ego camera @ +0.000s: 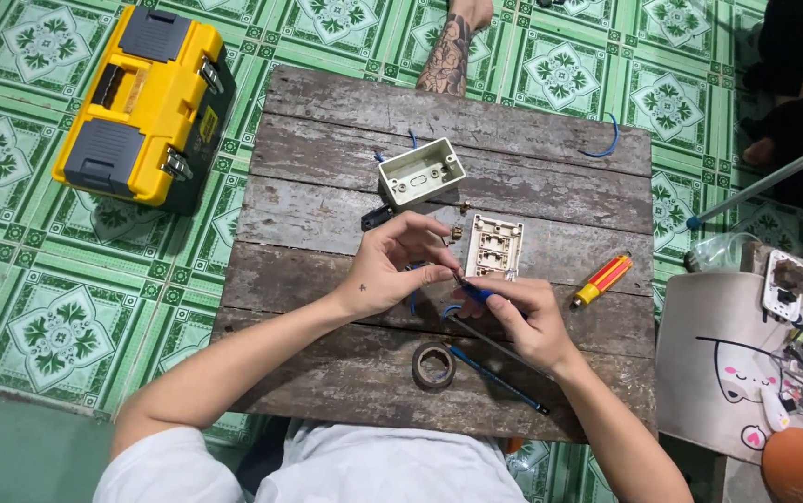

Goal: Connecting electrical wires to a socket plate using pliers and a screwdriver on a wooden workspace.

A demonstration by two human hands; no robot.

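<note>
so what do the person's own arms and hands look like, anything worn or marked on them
Both arms are bare from short white sleeves down. The left hand has a small dark mark near the wrist. The right hand shows no mark. No gloves, rings, watch or bracelets are visible on either.

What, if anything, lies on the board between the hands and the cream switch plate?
Nothing visible does. The cream switch plate lies on bare wooden board just beyond the right hand; the left hand is beside it.

Green patterned tile floor (38, 307). Weathered grey plank worktop (327, 373) at centre. Yellow toolbox (145, 102) on floor, left. Cluttered table (699, 373) at right edge. Even, bright light.
</note>
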